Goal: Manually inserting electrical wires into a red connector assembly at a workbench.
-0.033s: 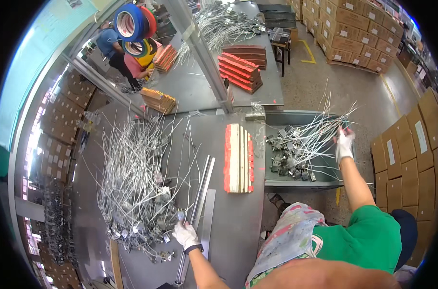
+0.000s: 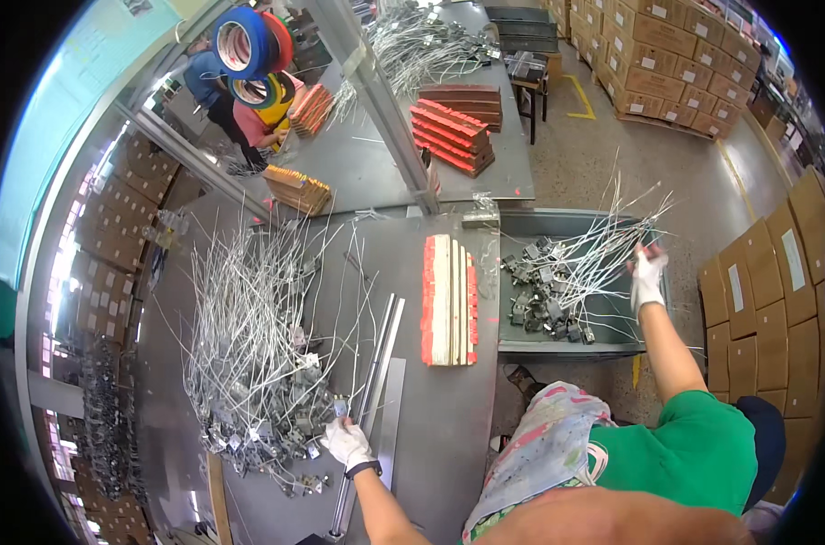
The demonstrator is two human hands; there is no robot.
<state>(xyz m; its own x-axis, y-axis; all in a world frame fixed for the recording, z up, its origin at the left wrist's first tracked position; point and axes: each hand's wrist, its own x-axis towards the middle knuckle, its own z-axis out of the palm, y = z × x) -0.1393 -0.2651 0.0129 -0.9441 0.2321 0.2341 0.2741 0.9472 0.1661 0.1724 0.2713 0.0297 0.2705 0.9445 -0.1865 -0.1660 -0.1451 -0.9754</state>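
Observation:
In a white glove with bare fingertips, my left hand (image 2: pixel 347 442) is closed on a small grey wired part (image 2: pixel 340 407). It is beside a big heap of similar grey parts with long white wires (image 2: pixel 253 336) on the grey table. My right hand (image 2: pixel 648 272), gloved the same way, is over the right side of a grey-green bin (image 2: pixel 571 346), with its fingers apart at the loose wire ends. Inside the bin, more wired parts (image 2: pixel 544 282) lie with their grey bodies toward the left and their wires fanned to the upper right.
Metal rails (image 2: pixel 376 391) lie beside my left hand. A red-edged stack of strips (image 2: pixel 449 300) sits between heap and bin. A metal post (image 2: pixel 371 91) rises beyond, with tape rolls (image 2: pixel 240 44) hanging left of it. Cartons (image 2: pixel 766 300) stand at right. Other people (image 2: pixel 258 123) work at the far left.
The fingers of my right hand have spread slightly at the wire ends. My left hand has stayed almost in place.

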